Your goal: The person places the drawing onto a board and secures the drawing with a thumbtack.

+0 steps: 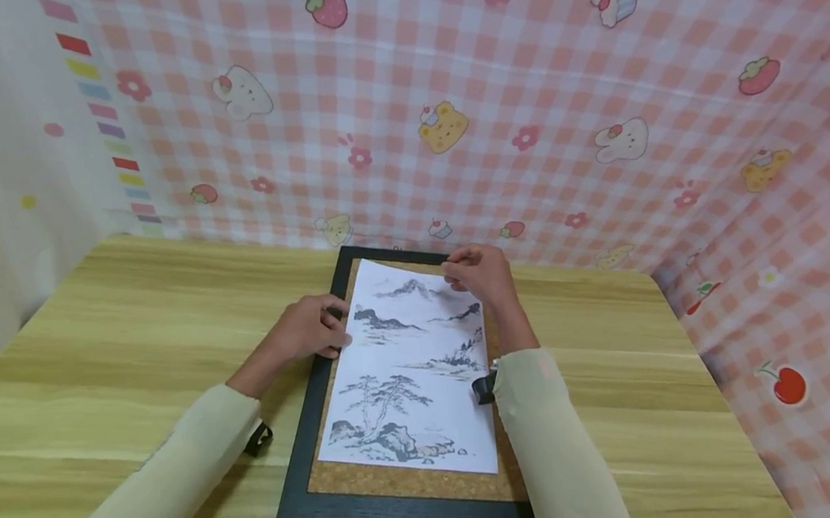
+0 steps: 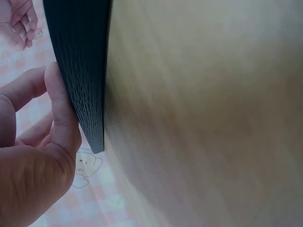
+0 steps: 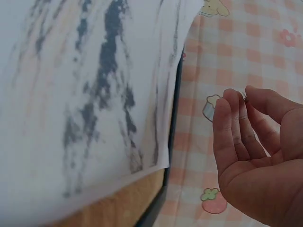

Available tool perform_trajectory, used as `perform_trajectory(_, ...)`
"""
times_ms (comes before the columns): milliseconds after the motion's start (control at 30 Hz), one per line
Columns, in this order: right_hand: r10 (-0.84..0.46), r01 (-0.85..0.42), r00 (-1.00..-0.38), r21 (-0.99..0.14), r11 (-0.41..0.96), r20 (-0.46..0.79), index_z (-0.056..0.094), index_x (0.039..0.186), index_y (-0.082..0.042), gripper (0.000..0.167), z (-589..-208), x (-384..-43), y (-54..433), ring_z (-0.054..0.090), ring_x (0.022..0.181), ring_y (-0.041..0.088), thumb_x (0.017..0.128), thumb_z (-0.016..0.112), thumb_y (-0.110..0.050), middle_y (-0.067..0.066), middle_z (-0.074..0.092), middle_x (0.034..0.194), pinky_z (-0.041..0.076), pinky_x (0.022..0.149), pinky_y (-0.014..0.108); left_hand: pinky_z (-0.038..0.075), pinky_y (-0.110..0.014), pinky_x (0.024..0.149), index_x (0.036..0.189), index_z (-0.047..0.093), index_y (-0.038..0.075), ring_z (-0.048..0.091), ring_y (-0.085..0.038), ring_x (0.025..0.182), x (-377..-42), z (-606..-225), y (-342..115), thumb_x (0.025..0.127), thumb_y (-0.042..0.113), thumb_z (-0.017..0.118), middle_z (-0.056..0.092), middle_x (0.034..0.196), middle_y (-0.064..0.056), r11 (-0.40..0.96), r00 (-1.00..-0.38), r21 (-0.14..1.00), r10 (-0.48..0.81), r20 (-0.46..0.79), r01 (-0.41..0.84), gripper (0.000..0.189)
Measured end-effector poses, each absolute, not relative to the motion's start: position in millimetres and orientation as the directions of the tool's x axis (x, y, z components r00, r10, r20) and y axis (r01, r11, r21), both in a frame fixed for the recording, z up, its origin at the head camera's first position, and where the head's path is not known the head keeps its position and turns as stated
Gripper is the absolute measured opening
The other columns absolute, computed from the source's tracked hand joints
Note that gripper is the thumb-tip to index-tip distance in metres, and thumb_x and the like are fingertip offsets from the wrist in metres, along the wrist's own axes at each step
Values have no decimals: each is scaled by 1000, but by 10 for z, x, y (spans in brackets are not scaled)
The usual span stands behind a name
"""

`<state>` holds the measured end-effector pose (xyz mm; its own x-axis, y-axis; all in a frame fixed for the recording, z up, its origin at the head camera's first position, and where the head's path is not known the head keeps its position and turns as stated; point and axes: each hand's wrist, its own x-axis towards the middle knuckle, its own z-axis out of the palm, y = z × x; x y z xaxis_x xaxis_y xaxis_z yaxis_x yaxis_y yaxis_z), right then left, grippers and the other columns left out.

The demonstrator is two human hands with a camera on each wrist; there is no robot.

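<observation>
A black-framed cork board [image 1: 400,486] lies on the table. On it lies a white paper sheet [image 1: 399,355] printed with ink-style mountains, trees and rocks. My left hand [image 1: 312,326] rests with loosely bent fingers at the sheet's left edge, over the frame's left side; the left wrist view shows its fingers beside the dark frame [image 2: 80,61]. Near the sheet's upper right corner, my right hand [image 1: 483,275] is raised over the board. In the right wrist view its thumb and index fingertips pinch a tiny pin-like thing [image 3: 245,98], mostly hidden by the fingers.
The board stands on a light wood-grain table [image 1: 162,330], its far end close to a pink checked cloth [image 1: 393,133] hanging behind. More checked cloth hangs at the right. A black wrist strap [image 1: 258,439] shows by the left sleeve, and a black wrist device [image 1: 484,389] by the right.
</observation>
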<state>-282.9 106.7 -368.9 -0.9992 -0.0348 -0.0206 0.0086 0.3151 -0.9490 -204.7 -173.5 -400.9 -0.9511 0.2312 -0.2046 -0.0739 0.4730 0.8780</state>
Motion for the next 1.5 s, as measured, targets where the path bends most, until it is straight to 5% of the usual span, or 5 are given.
perform_trajectory(333,-60,40,-997,-964,263,-58,71,108,11,20,-3826,-2874,1004,69,68,12,92,72,-2,8,71,81,63,73,37,63,-33,67,139,52,-8,70,-21,69,-2044,-4018,-1772,91,-5,70,68,96,-17,474,-953,876,218,-212,-86,51)
perform_trajectory(733,-82,92,-990,-968,234,-114,71,109,8,19,-3901,-2885,980,72,78,20,93,72,-3,10,72,87,63,77,36,63,-33,68,139,52,-9,70,-21,69,-2029,-4026,-1736,91,-5,70,68,97,-19,457,-952,885,224,-209,-87,52)
perform_trajectory(1500,-47,128,-988,-959,253,-144,72,107,6,22,-4005,-2975,951,72,73,14,90,77,-7,6,74,81,62,71,31,63,-33,68,141,51,-7,70,-21,71,-2050,-4027,-1749,92,-6,70,67,96,-16,469,-953,879,221,-205,-81,53)
